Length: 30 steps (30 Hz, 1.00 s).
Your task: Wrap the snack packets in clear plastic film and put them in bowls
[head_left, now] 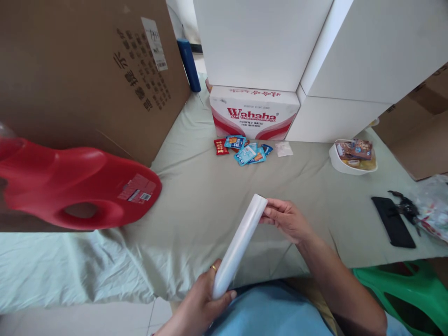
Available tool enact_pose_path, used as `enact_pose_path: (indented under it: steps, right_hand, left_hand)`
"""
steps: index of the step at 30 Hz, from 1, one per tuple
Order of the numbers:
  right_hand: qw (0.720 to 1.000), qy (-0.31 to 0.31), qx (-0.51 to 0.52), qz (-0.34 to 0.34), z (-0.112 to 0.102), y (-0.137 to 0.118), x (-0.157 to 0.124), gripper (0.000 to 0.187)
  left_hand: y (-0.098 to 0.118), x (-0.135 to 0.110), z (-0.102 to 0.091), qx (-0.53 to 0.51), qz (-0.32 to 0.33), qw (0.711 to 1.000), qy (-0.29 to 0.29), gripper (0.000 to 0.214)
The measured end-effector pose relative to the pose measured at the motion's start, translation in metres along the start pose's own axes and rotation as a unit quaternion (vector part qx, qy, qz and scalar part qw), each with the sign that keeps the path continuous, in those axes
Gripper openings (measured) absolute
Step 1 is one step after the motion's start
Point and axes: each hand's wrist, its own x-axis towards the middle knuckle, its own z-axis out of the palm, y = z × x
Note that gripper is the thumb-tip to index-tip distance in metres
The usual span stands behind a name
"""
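Note:
A long, smooth white roll [241, 245] slants up and to the right in front of my body; I cannot tell whether it is plastic film or bags. My left hand [203, 296] wraps round its lower end, thumb on the near side, with a ring on one finger. At the upper end, the fingertips of my right hand [285, 217] pinch the right edge. Beyond it on the cloth lies a small pile of blue and red snack packets [247, 151]. A small white packet [283, 149] rests beside them.
Behind the packets stand a Wahaha carton [254, 114] and white cabinets [259, 42]. On the left are a big cardboard box [87, 70] and a red jug [115, 168]. To the right sit a white snack tub [353, 170], a black phone [392, 224], keys [406, 207] and a green stool [402, 284].

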Motion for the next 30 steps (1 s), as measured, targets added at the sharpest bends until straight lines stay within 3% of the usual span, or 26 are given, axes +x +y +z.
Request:
enact_pose_path:
  steps: [6, 14, 21, 30]
  right_hand:
    - [0.996, 0.081, -0.021, 0.004, 0.002, 0.008, 0.008, 0.043]
    - [0.999, 0.025, 0.024, -0.003, -0.012, 0.011, 0.001, 0.049]
    - [0.994, 0.109, -0.004, -0.002, -0.003, 0.015, 0.006, 0.044]
    - [0.999, 0.027, 0.042, -0.009, -0.01, 0.024, 0.0, 0.048]
  left_hand:
    - [0.0, 0.007, 0.01, 0.038, -0.029, 0.999, 0.024, 0.037]
    - [0.002, 0.006, 0.01, 0.015, 0.004, 0.999, 0.028, 0.034]
    - [0.001, 0.014, 0.025, 0.077, -0.028, 0.994, 0.078, 0.034]
    - [0.011, 0.005, 0.023, 0.049, -0.034, 0.996, 0.062, 0.036]
